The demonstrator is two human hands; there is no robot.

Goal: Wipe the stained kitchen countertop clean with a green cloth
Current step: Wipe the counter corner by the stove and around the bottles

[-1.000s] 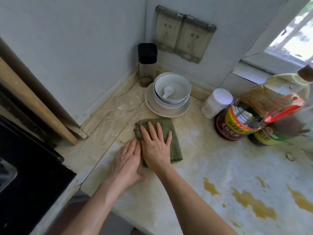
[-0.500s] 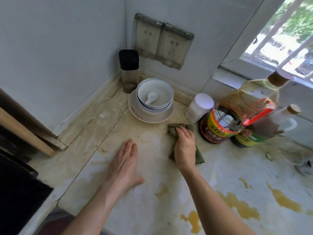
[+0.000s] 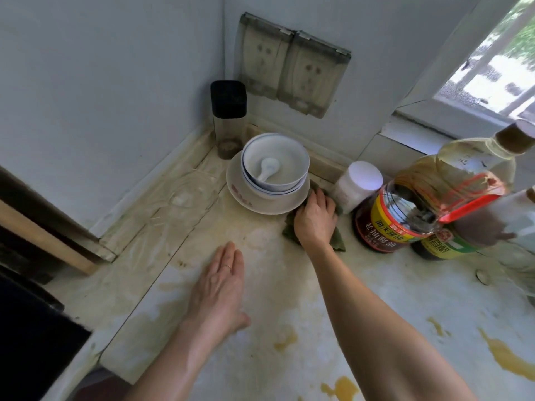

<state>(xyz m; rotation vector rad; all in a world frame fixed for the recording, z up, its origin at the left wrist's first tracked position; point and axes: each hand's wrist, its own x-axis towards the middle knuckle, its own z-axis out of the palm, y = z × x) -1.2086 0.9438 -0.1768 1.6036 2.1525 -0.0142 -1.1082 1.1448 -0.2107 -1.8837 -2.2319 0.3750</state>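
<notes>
The green cloth [image 3: 337, 241] is being pressed onto the countertop [image 3: 275, 285] just right of the plate [image 3: 240, 195] by the right hand [image 3: 314, 219], fingers laid close together on it, not pinching. The left hand [image 3: 218, 287] is being rested flat in front of the plate. A harder push is probably risking the plate and its stacked bowls [image 3: 275, 169] being knocked.

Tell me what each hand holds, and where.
Right hand covers the middle of the green cloth, fingers bent; grip or press cannot be told. Left hand lies flat on the countertop, holding nothing.
</notes>
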